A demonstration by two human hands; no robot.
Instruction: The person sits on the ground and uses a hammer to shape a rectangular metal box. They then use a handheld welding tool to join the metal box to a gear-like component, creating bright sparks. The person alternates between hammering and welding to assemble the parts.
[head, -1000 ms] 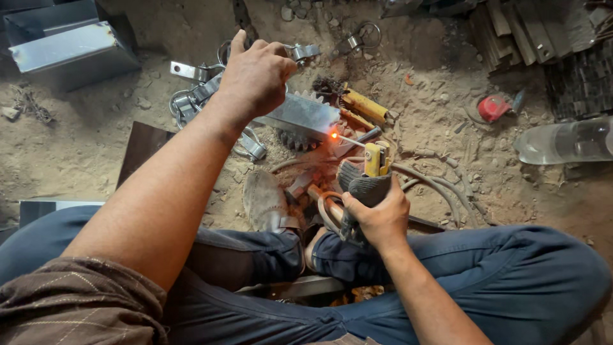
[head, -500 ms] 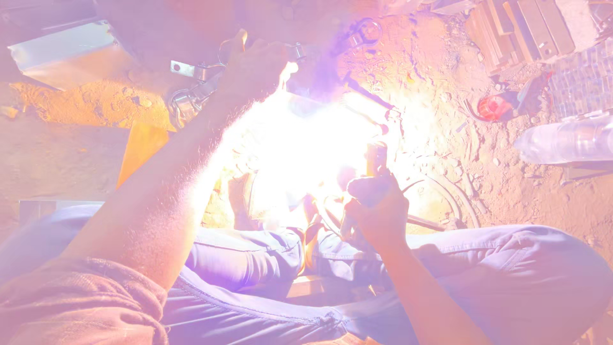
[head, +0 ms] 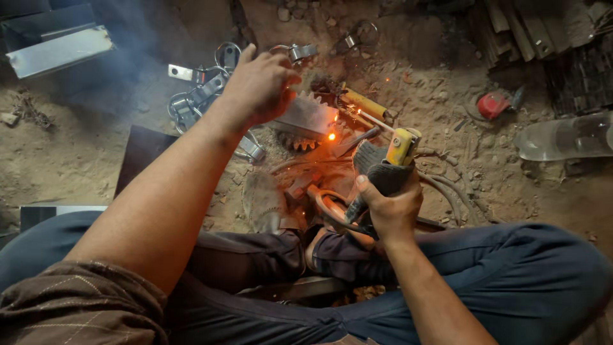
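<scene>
My right hand [head: 388,207] grips a welding electrode holder [head: 389,160] with a yellow head, wrapped in grey cloth. Its rod reaches left to a glowing orange spot [head: 331,136] on a toothed metal plate [head: 306,121] lying on the sandy ground. My left hand [head: 258,86] hovers above the plate's left end with fingers spread, holding nothing. A yellow-handled tool [head: 363,102] lies just behind the plate. Smoke drifts at the upper left.
Metal clamps and brackets [head: 195,96] are piled left of the plate. A shiny metal sheet [head: 57,51] lies at the far left, a red object [head: 493,105] and a clear plastic bottle [head: 565,137] at the right. Cables [head: 447,191] curl beside my crossed legs.
A blinding arc flash half a second ago has died down to a small orange glow with a few sparks. Both hands have stayed nearly in place.
</scene>
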